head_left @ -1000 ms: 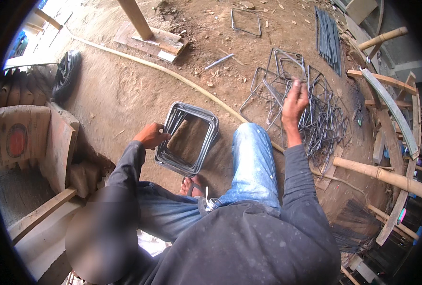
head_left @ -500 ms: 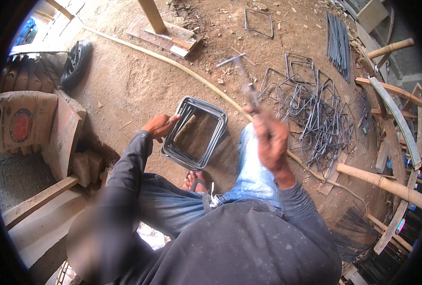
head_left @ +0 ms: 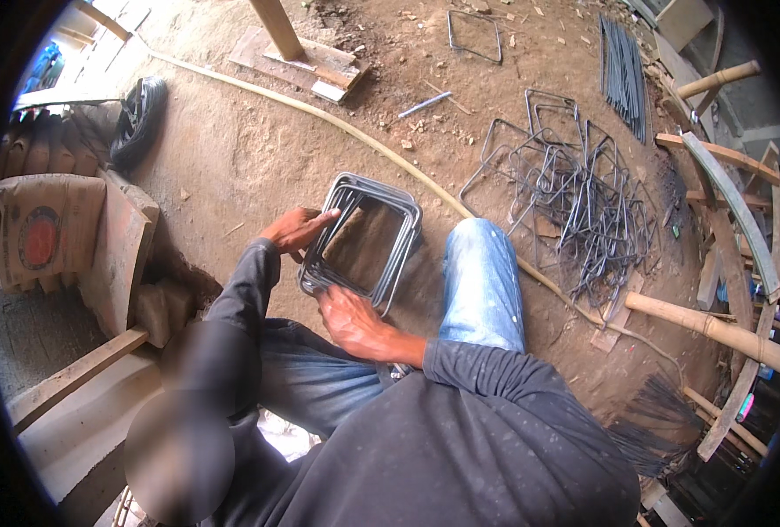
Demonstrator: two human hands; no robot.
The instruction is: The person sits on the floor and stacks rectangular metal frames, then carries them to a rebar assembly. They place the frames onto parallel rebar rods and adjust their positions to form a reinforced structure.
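A stack of square bent-steel rebar stirrups [head_left: 405, 263] stands in front of me between my legs, its open middle showing bare soil. Its left side is gripped by my left hand [head_left: 298, 230], with the fingers over the bars and the thumb side toward the far corner. Curled at the near-left corner of the stack is my right hand [head_left: 355, 325]. Its fingertips are down at the bars, and whatever lies within them is hidden.
Loose stirrups [head_left: 574, 193] lie tangled to the right, near straight steel rods [head_left: 624, 79]. A pale hose [head_left: 355, 132] crosses the dirt. Paper sacks [head_left: 52, 224] and a wire coil [head_left: 140, 119] are at left; bamboo poles [head_left: 706, 329] jut in at right.
My right hand has come down and left, from above my right knee to the stack's near-left corner. The blurred tool it held is out of sight. My left hand keeps its grip.
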